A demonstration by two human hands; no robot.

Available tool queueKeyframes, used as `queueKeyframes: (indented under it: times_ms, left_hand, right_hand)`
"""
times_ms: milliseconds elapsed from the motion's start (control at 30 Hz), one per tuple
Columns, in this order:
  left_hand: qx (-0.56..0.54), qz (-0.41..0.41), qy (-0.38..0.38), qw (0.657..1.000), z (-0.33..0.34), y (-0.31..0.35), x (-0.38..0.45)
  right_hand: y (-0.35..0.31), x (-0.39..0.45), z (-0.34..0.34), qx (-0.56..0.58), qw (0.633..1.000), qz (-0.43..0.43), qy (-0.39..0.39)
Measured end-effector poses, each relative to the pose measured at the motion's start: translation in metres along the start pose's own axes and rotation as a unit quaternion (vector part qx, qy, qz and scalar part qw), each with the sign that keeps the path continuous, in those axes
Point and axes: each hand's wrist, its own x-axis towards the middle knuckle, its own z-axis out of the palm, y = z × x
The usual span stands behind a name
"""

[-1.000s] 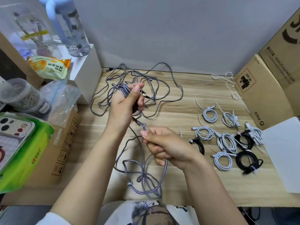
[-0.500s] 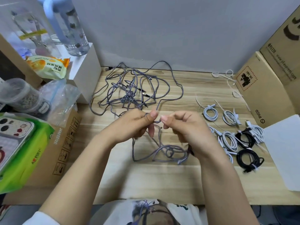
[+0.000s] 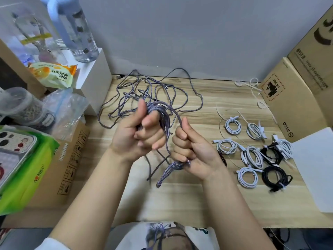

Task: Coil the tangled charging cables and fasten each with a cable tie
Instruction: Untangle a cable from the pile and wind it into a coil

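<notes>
A person sits at a light wooden desk (image 3: 180, 204), both bare hands raised over the middle of the frame and working a grey-purple braided cable (image 3: 168, 123). The left hand (image 3: 138, 136) is curled into a fist with the thumb pointing up, and several loops of the cable are wound over its fingers, bunched at the top of the fist. From there one strand arcs to the right and passes into the right hand (image 3: 191, 150), which is also closed around the cable, thumb pressed on the strand near the top of the fist. Below the right hand's fingers a short doubled length of cable sticks out and hangs down to the lower left, ending above the desk. More strands drop between the two hands. Behind the hands, toward the upper centre of the frame, a loose tangle of grey cables (image 3: 153, 91) sprawls on the desk up to the wall. At the right of the frame lie finished coils, well apart from the hands: white coiled cables (image 3: 250, 156) and black coiled cables (image 3: 273, 177), each already bound. A cardboard box (image 3: 292, 105) stands at the upper right, and a clear water bottle (image 3: 81, 33) at the upper left.
</notes>
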Motion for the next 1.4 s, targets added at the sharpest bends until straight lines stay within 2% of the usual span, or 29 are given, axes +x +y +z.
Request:
queueKeyframes:
  times_ms: [67, 133, 267, 433, 533, 600, 733, 800, 900, 1000, 1133, 1200, 1267, 1300, 1333, 1400]
  left_hand:
    - [-0.108, 0.06, 0.003, 0.992, 0.002, -0.001, 0.004]
    - [-0.169, 0.116, 0.022, 0.979, 0.004, -0.001, 0.005]
    - [-0.221, 0.222, 0.096, 0.945, 0.0, 0.009, 0.005]
    - [-0.196, 0.303, 0.207, 0.909, -0.006, 0.018, 0.004]
    - [-0.076, 0.334, 0.314, 0.885, -0.008, 0.02, 0.009]
    - [0.039, 0.319, 0.373, 0.87, -0.009, 0.016, 0.012]
    - [0.254, 0.24, 0.427, 0.834, -0.018, 0.002, 0.015]
    - [0.388, 0.186, 0.426, 0.796, -0.021, -0.005, 0.011]
    - [0.577, 0.123, 0.364, 0.721, -0.022, -0.013, 0.004]
    - [0.665, 0.086, 0.319, 0.67, -0.019, -0.017, 0.001]
    - [0.771, 0.05, 0.289, 0.565, -0.018, -0.011, -0.001]
    - [0.798, 0.031, 0.297, 0.523, -0.018, -0.007, -0.002]
    - [0.815, 0.003, 0.313, 0.488, -0.018, -0.001, -0.006]
    - [0.814, -0.021, 0.319, 0.484, -0.018, 0.0, -0.008]
    - [0.802, -0.052, 0.319, 0.503, -0.019, 0.001, -0.01]
    - [0.73, -0.114, 0.299, 0.604, -0.017, 0.0, -0.013]
  right_hand:
    - [0.003, 0.001, 0.0, 0.054, 0.995, 0.045, -0.077]
    - [0.004, 0.001, 0.001, 0.059, 0.986, 0.078, -0.138]
    - [0.009, -0.006, 0.004, -0.042, 0.983, 0.104, -0.148]
    - [0.015, -0.017, 0.014, -0.239, 0.958, 0.102, -0.121]
    - [0.023, -0.02, 0.018, -0.317, 0.937, 0.114, -0.094]
    - [0.026, -0.022, 0.019, -0.33, 0.933, 0.117, -0.081]
    - [0.023, -0.024, 0.021, -0.335, 0.935, 0.104, -0.058]
    - [0.02, -0.024, 0.02, -0.336, 0.937, 0.087, -0.048]
    - [0.012, -0.026, 0.016, -0.267, 0.961, 0.056, -0.038]
    - [0.003, -0.029, 0.013, -0.195, 0.978, 0.056, -0.045]
    - [-0.003, -0.038, 0.014, -0.248, 0.964, 0.065, -0.066]
    - [-0.004, -0.041, 0.018, -0.28, 0.958, 0.049, -0.046]
    - [-0.007, -0.043, 0.019, -0.299, 0.954, -0.008, 0.0]
    - [-0.009, -0.044, 0.019, -0.31, 0.949, -0.046, 0.027]
    - [-0.011, -0.044, 0.019, -0.311, 0.946, -0.08, 0.05]
    - [-0.016, -0.043, 0.016, -0.291, 0.945, -0.123, 0.078]
